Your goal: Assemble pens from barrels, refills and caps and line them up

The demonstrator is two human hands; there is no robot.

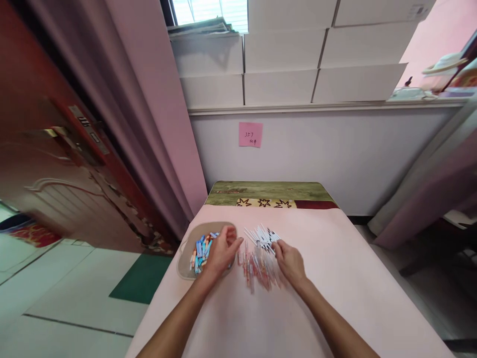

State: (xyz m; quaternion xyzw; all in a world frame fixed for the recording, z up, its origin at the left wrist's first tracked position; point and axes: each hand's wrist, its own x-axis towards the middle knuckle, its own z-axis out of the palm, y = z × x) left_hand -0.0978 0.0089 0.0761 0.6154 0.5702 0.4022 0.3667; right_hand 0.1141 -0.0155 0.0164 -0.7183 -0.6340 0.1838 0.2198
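My left hand point(223, 248) is over the right side of a beige basket point(183, 266), its thumb apart from its curled fingers and nothing visible between them. Short blue, orange and cream tube-like pieces point(200, 252) fill the basket; their exact kind is unclear. My right hand point(289, 259) pinches at the right edge of a loose pile of thin white sticks with dark ends point(263, 237), which look like pens or refills. Between both hands lies a spread of slim, clear-and-pink pen-like sticks point(257, 268), blurred.
The table has a pale pink cover point(324, 298) and a green wood-patterned far end point(268, 188). A pink note point(250, 134) sticks to the wall behind. White boxes point(279, 87) are stacked above it. A red-brown door point(74, 164) and purple curtain point(149, 124) stand left.
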